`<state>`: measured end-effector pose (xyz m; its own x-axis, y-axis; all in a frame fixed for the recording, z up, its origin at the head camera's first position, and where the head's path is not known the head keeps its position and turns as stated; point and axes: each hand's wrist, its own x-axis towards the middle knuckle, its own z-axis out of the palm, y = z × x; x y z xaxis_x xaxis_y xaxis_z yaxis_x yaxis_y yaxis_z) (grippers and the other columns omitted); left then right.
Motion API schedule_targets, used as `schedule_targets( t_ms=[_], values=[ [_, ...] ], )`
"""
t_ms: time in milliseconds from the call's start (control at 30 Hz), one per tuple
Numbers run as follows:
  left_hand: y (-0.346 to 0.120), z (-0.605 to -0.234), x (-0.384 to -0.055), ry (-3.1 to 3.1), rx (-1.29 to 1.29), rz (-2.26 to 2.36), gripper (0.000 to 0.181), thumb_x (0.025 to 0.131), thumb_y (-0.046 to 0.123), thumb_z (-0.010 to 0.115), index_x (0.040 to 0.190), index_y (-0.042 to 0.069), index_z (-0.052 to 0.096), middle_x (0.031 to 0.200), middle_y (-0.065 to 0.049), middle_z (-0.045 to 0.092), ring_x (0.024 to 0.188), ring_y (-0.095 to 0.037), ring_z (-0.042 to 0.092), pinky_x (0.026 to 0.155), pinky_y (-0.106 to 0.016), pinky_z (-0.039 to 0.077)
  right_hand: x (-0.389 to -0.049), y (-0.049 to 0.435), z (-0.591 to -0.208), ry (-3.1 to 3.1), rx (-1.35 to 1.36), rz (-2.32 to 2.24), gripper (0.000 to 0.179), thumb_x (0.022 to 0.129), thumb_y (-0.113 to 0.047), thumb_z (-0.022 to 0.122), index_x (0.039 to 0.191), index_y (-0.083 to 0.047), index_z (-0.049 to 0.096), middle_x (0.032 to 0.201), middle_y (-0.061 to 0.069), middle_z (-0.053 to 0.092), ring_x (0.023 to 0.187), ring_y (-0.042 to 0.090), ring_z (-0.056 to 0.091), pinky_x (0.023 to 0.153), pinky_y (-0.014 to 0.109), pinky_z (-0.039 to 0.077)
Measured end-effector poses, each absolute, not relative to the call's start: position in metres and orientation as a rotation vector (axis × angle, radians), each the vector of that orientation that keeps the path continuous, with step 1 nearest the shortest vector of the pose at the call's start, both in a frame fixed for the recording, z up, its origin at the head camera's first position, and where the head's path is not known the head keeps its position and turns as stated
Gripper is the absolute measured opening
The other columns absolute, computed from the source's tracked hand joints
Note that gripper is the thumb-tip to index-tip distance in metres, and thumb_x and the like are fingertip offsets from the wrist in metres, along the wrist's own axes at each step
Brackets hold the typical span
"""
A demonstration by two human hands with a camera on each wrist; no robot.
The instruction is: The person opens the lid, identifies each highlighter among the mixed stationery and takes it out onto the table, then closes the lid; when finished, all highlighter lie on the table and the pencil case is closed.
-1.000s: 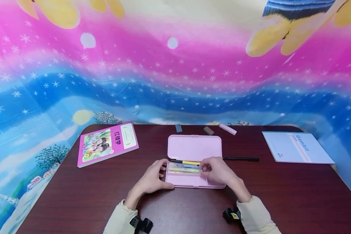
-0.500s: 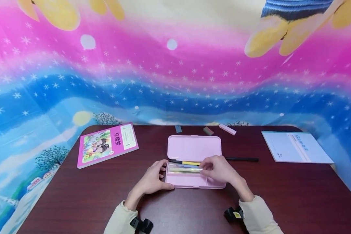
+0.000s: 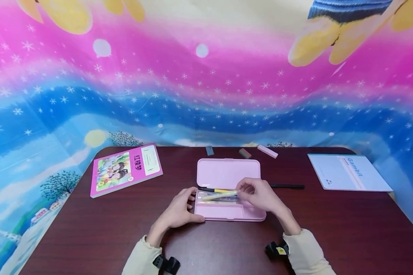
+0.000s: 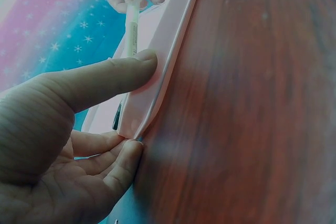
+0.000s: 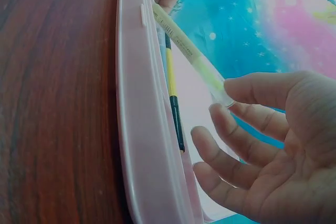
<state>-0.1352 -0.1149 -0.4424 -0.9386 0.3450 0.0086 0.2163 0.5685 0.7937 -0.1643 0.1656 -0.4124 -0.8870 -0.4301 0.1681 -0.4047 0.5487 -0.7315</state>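
The pink pencil case (image 3: 218, 212) lies open on the table, its lid (image 3: 228, 172) folded back. My left hand (image 3: 179, 209) grips its left end, thumb on the front wall and fingers round the corner. By its clear end, a pale yellow highlighter (image 5: 181, 40) is pinched between thumb and fingertips of my right hand (image 3: 259, 193). That highlighter slants, the held end raised and the other end low over the case's left part. Beneath it, more pens lie in the back compartment, along with a yellow-and-black pen (image 5: 172, 77). The right hand covers the case's back right corner.
A black pen (image 3: 289, 186) lies right of the case. Behind the lid are three small blocks like erasers: blue-grey (image 3: 210, 150), brown-green (image 3: 245, 153) and pink (image 3: 267, 151). A pink book (image 3: 125, 170) lies at left, a notebook (image 3: 347, 172) at right. A printed cloth (image 3: 199, 95) hangs behind.
The right hand has risen slightly, lifting the right end of the highlighter, which lay level among the pens before and now slants across them. The left hand has stayed on the case.
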Motion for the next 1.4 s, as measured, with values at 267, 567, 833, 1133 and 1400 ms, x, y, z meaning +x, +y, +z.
schedule_targets(
  t_ms=[267, 567, 833, 1133, 1400],
  values=[
    [-0.115, -0.442, -0.135, 2.646, 0.479, 1.312, 0.085, 0.063, 0.022, 0.09, 0.132, -0.003, 0.046, 0.114, -0.011, 0.051, 0.094, -0.019, 0.053, 0.077, -0.031, 0.05, -0.164, 0.168, -0.411, 2.739, -0.627, -1.399, 0.005, 0.085, -0.011, 0.071, 0.09, -0.009, 0.07, 0.078, -0.004, 0.066, 0.073, 0.011, 0.06, 0.067, 0.027, 0.049],
    [-0.116, -0.442, -0.136, 2.645, 0.475, 1.329, 0.085, 0.063, 0.021, 0.09, 0.132, -0.003, 0.046, 0.114, -0.01, 0.051, 0.094, -0.019, 0.053, 0.077, -0.029, 0.05, -0.166, 0.173, -0.404, 2.617, -0.492, -1.641, 0.011, 0.082, -0.008, 0.074, 0.091, -0.004, 0.071, 0.079, 0.006, 0.069, 0.072, 0.014, 0.062, 0.064, 0.025, 0.049],
    [-0.116, -0.443, -0.136, 2.639, 0.468, 1.333, 0.083, 0.063, 0.02, 0.09, 0.13, -0.002, 0.047, 0.112, -0.009, 0.051, 0.095, -0.018, 0.052, 0.077, -0.029, 0.05, -0.175, 0.192, -0.39, 2.482, -0.393, -1.875, 0.016, 0.087, -0.005, 0.069, 0.098, 0.006, 0.065, 0.084, 0.001, 0.066, 0.073, 0.014, 0.061, 0.069, 0.027, 0.052],
    [-0.116, -0.442, -0.134, 2.638, 0.462, 1.332, 0.083, 0.063, 0.02, 0.09, 0.131, -0.003, 0.047, 0.113, -0.01, 0.051, 0.095, -0.019, 0.052, 0.077, -0.031, 0.05, -0.179, 0.207, -0.374, 2.431, -0.32, -1.934, 0.019, 0.089, -0.009, 0.066, 0.102, 0.005, 0.064, 0.086, -0.005, 0.067, 0.082, 0.009, 0.062, 0.077, 0.025, 0.052],
    [-0.117, -0.443, -0.135, 2.637, 0.475, 1.332, 0.082, 0.063, 0.021, 0.09, 0.13, -0.001, 0.048, 0.112, -0.009, 0.05, 0.094, -0.018, 0.051, 0.077, -0.03, 0.049, -0.177, 0.221, -0.371, 2.508, -0.336, -1.92, 0.024, 0.09, -0.009, 0.067, 0.105, 0.009, 0.063, 0.086, -0.004, 0.067, 0.079, 0.012, 0.064, 0.074, 0.023, 0.052]
  ],
)
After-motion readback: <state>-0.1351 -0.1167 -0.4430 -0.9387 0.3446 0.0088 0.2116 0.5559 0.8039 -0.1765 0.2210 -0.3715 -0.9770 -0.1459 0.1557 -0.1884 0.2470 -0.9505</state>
